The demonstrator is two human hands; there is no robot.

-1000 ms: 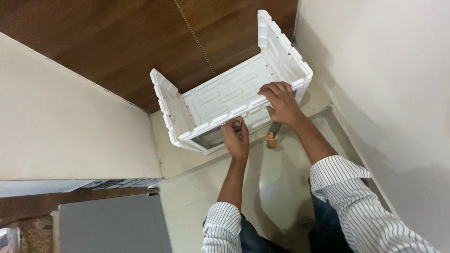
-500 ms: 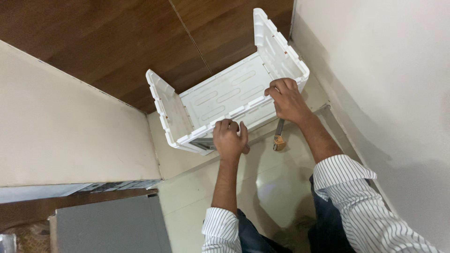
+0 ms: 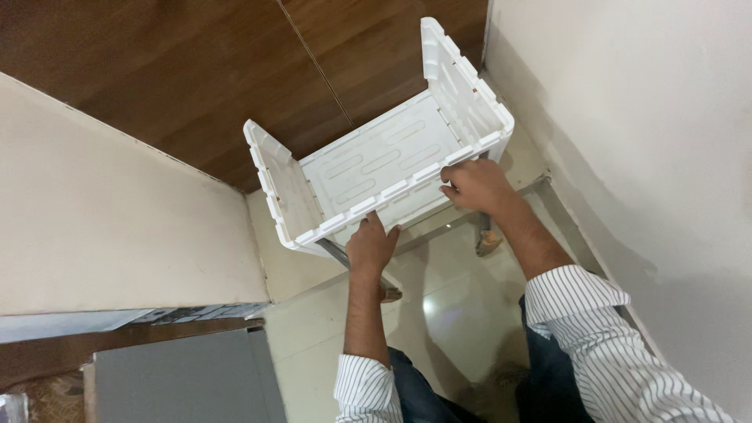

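Gripping entry: white plastic crate (image 3: 376,168), slotted base panel, two end panels upright, near and far long sides without raised walls.

- Left hand (image 3: 371,244): under the near long edge of the crate, toward its left end; fingers curled up against the rim from below, thumb alongside. Closed on the edge as far as can be seen; the fingertips are hidden beneath the plastic.
- Right hand (image 3: 475,186): on the same near long edge, toward the right end panel; fingers bent over the rim, clamped on it.
- Position of crate: held above the floor, directly ahead of both hands. Its long axis runs from lower left to upper right, parallel to the line between the two hands. The right end stands just beside the pale wall (image 3: 627,117); the left end is near the beige panel (image 3: 102,219).
- Nearer hand: both touch the crate; the right sits closer to an end panel, the left is nearer the middle of the edge.
- Beneath: a metal frame (image 3: 501,205) with legs shows under the near edge; whether the crate rests on it cannot be told.
- Surroundings: glossy pale tile floor (image 3: 446,313), dark wooden panelling (image 3: 196,78) behind, grey box (image 3: 180,384) at lower left, striped shirt sleeves (image 3: 595,337) and dark trousers.
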